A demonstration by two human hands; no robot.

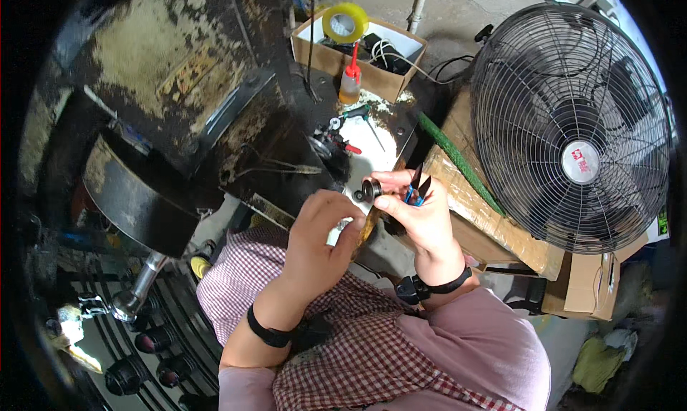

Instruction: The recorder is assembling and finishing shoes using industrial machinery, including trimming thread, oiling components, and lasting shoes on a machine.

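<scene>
Over the bench (372, 162), R hand (428, 225) holds blk round part (371, 190) + blue-handled snips (424, 188); L hand (322, 228) nr, can't tell if gripping; I'd point blades away.

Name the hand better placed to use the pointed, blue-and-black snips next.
Probably the right hand: the snips are tucked in it, though it also pinches a small, dark, round part. The left hand is apart from the snips.

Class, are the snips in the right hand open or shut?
Open: the snips in the right hand have two dark blade tips standing apart.
</scene>
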